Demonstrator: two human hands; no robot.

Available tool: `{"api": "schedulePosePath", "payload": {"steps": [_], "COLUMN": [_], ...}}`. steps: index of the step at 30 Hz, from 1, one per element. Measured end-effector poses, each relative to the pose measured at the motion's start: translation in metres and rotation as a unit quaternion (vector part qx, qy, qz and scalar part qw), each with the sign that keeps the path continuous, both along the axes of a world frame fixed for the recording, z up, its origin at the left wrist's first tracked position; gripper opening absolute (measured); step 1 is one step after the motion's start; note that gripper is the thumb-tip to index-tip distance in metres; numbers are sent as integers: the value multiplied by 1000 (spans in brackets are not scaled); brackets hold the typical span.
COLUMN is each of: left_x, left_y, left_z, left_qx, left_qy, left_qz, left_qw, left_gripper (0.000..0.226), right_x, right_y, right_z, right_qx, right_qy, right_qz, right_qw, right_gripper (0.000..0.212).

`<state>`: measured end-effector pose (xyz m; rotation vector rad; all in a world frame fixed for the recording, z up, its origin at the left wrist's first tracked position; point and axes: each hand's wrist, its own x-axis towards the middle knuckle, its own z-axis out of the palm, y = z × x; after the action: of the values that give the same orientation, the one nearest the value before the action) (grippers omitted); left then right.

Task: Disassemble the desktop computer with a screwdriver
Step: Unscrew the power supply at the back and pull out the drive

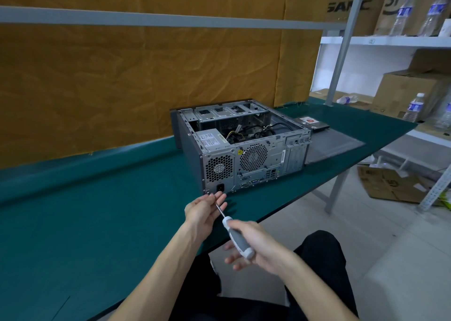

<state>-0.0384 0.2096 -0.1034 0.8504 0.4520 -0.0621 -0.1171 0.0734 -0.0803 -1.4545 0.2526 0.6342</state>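
The desktop computer [244,147] showed bare, dull-grey sheet metal, perforated at its fan grilles, with a matt dark outer shell. The screwdriver [234,233] had a shiny metal shaft and a smooth white-and-grey plastic handle. A matt green mat covered the table [97,223], and creased brown paper [146,72] hung behind, beside rough cardboard boxes [405,94].

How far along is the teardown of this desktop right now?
Done: the side panel is off, lying beside the computer case. In hand: the right hand grips the screwdriver, tip at the rear lower corner, the left hand steadying its shaft. Left: the power supply, the cables, the rear fan.
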Motion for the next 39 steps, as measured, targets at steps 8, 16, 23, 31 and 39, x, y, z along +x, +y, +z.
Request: {"api": "schedulePosePath", "payload": {"steps": [8, 16, 23, 31, 39], "left_x": [-2, -2, 5, 3, -1], "left_y": [-1, 1, -1, -1, -1], "left_z": [-5, -5, -3, -6, -5], "left_qx": [-3, -16, -9, -6, -13], "left_qy": [-29, -35, -3, -21, -36], "left_qz": [-24, -35, -16, -25, -31], "left_qw": [999, 999, 1000, 999, 999], "left_gripper": [13, 17, 16, 14, 20], "right_x": [-1, -3, -5, -5, -6], "right_y": [8, 2, 5, 1, -4], "right_z": [-13, -2, -6, -9, -1], "right_qx": [-341, -136, -41, -252, -42], "right_qy": [-233, -106, -38, -206, -56], "right_qz": [-12, -12, -38, -52, -32], "right_qw": [911, 985, 998, 944, 997], "right_gripper": [33, 21, 28, 15, 31]}}
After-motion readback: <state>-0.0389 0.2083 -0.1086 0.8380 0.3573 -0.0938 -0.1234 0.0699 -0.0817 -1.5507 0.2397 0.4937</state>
